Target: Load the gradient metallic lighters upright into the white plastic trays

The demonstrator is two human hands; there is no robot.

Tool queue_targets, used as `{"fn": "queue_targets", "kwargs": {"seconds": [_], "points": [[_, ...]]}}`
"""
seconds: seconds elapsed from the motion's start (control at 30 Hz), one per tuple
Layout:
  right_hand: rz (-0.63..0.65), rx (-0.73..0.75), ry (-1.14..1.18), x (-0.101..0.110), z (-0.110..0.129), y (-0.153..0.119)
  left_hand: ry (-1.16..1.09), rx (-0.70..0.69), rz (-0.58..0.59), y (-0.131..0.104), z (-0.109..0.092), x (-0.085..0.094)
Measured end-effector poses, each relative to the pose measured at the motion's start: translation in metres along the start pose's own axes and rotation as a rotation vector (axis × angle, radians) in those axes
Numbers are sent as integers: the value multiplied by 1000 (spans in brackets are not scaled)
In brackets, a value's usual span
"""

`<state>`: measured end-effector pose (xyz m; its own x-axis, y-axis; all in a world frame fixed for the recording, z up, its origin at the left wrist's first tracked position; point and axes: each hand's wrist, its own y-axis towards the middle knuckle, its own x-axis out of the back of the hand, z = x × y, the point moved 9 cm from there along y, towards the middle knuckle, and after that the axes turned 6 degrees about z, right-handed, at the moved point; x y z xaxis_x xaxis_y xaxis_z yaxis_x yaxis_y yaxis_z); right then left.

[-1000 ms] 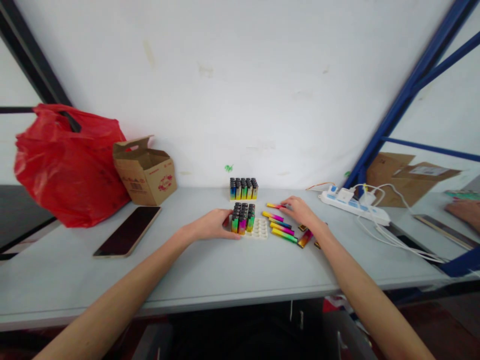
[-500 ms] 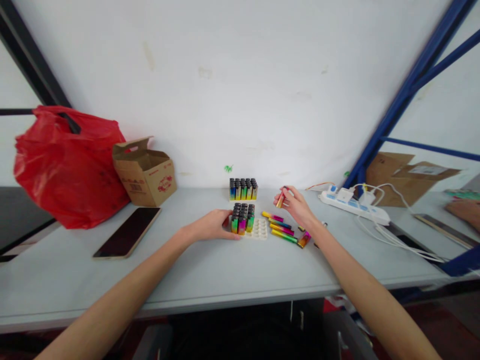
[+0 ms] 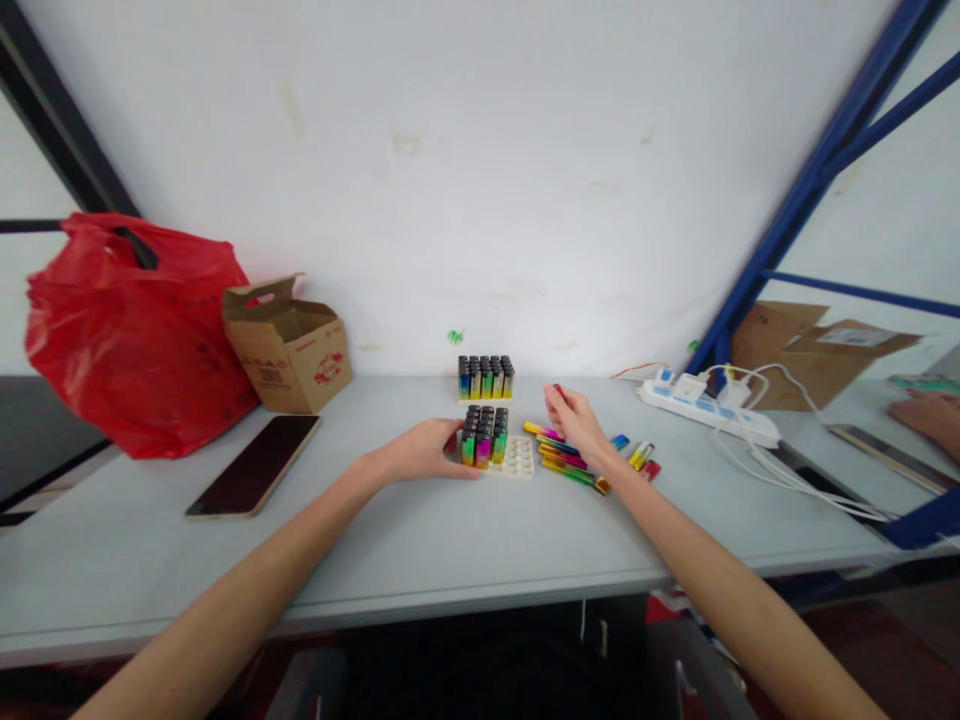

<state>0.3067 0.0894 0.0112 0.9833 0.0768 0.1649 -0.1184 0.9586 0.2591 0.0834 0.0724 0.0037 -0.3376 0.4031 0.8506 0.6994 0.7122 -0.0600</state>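
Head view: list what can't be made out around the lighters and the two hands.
- Lighter in the right hand: mostly wrapped by the fingers; only a red tip shows.
- Tray: its left edge is hidden behind the left hand.
- Loose lighters: partly covered by the right wrist.
- Box: print too small.

left hand (image 3: 424, 452) rests flat; right hand (image 3: 574, 418) raised, fingers pinched.

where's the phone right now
In the head view the phone lies flat on the table at the left, just in front of the cardboard box and beside the red plastic bag, well left of the left hand.
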Motion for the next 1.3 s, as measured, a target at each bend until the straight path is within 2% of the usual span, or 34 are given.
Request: {"fn": "queue_targets", "kwargs": {"seconds": [0.17,0.4,0.53,0.63,0.7,0.77,0.87,0.97,1.07,1.17,1.3], "points": [[-86,105,-279,2,6,-3,-31,-6,1,0,1,0],[-150,211,-415,-3,19,-9,-37,3,-12,0,1,0],[-67,199,-348,-10,20,-11,-16,2,-6,-1,-1,1],[63,175,-263,-20,21,-13,-30,-9,1,-1,-3,0],[160,203,-300,-28,26,-16,-45,-10,1,-1,-3,0],[165,266,-418,-32,31,-17,-41,-9,-6,-1,-3,1],[74,300,-515,-30,31,-17,-20,-3,-12,-1,-2,1],[44,167,-290,-27,18,-12,-21,-1,-16,-1,0,1],[55,2,174,-27,8,-9,-18,2,-11,0,1,0],[106,-14,522,-31,19,-10,-19,-3,-2,0,2,-2],[198,-34,680,-38,26,-14,-25,-9,-2,-1,0,-2]]}}
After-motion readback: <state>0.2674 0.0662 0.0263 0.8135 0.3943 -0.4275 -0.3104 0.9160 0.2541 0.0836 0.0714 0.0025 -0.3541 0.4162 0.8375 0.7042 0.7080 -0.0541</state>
